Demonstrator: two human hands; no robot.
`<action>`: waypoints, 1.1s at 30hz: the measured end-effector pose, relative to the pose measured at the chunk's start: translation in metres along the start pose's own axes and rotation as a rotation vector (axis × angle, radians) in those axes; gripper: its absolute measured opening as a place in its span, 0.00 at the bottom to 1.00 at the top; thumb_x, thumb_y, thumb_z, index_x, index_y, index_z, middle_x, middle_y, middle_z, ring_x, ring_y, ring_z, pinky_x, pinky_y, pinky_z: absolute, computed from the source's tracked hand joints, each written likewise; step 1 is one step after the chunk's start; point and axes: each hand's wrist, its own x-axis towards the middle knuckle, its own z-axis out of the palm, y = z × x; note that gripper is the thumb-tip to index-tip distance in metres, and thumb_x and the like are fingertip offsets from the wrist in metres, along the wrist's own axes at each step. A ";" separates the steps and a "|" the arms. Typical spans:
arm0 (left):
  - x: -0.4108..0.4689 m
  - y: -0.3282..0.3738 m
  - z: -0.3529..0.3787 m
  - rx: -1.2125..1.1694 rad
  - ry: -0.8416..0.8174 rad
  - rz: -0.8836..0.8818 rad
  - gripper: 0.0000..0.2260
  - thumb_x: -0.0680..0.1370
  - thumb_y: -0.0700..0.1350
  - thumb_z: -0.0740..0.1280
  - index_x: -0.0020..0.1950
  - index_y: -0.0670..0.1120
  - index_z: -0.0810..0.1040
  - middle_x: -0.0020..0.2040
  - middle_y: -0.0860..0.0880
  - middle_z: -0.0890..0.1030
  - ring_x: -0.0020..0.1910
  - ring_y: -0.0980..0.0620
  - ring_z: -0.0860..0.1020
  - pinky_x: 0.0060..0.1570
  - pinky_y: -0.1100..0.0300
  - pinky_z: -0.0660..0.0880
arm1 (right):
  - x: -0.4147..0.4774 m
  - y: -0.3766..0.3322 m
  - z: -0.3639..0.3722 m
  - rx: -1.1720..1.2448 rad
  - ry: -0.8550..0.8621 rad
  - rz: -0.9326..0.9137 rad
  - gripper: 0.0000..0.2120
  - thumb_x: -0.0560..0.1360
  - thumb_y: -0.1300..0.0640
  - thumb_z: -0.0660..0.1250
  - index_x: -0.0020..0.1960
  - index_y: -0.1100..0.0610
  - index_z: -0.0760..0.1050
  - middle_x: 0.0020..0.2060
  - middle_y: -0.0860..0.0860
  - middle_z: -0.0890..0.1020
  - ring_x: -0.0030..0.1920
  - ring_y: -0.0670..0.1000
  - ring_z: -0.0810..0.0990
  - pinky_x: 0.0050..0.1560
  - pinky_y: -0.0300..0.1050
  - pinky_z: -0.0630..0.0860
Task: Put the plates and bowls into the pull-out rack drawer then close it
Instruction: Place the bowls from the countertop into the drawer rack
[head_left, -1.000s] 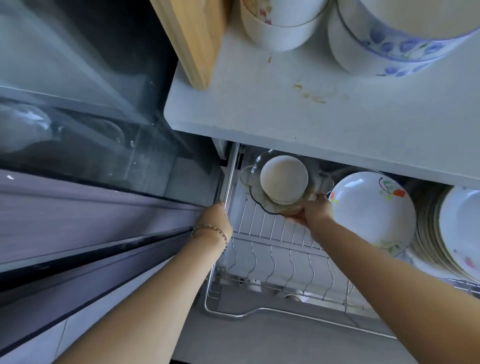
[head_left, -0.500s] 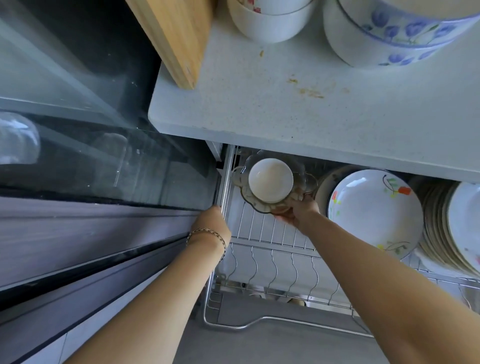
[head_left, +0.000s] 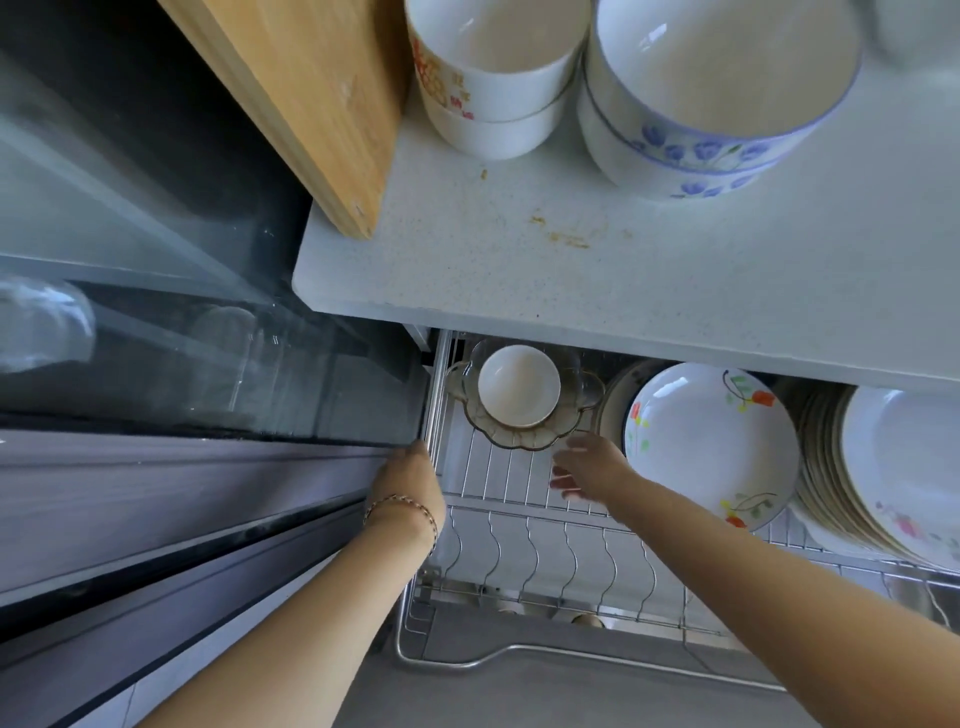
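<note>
Fingers (head_left: 563, 480) of the right hand (head_left: 592, 465) are spread and hold nothing; the hand hovers just in front of the glass dish (head_left: 524, 440). The dish stands at the rear left of the pull-out rack (head_left: 545, 545) and carries a small white bowl (head_left: 519, 384). The left hand (head_left: 410, 470) rests against the rack's left rail (head_left: 436, 389); finger curl cannot be determined. A floral plate (head_left: 711, 441) stands upright to the right. Stacked bowls (head_left: 701, 104) remain on the countertop (head_left: 623, 270).

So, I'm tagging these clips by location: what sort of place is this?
Most likely a home kitchen: a countertop with stacked bowls and a pull-out wire rack holding plates.
</note>
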 end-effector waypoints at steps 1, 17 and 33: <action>-0.007 0.003 -0.003 0.016 0.092 0.044 0.18 0.76 0.35 0.60 0.67 0.41 0.67 0.64 0.43 0.71 0.63 0.44 0.72 0.62 0.53 0.72 | -0.015 -0.004 -0.009 -0.065 -0.047 -0.028 0.17 0.78 0.65 0.58 0.66 0.65 0.68 0.37 0.56 0.75 0.29 0.49 0.76 0.30 0.38 0.71; -0.030 0.183 -0.191 -1.190 -0.156 0.230 0.20 0.79 0.48 0.59 0.71 0.49 0.63 0.60 0.50 0.69 0.53 0.46 0.75 0.43 0.53 0.77 | -0.151 -0.178 -0.142 0.244 0.097 -0.380 0.28 0.78 0.48 0.60 0.74 0.53 0.55 0.57 0.63 0.74 0.39 0.57 0.82 0.33 0.46 0.82; -0.121 0.204 -0.138 -0.801 -0.340 0.393 0.06 0.76 0.42 0.63 0.49 0.53 0.73 0.40 0.48 0.78 0.23 0.55 0.79 0.27 0.58 0.79 | -0.209 -0.026 -0.216 0.303 0.018 -0.429 0.22 0.73 0.73 0.56 0.53 0.49 0.74 0.34 0.53 0.79 0.32 0.54 0.79 0.34 0.46 0.83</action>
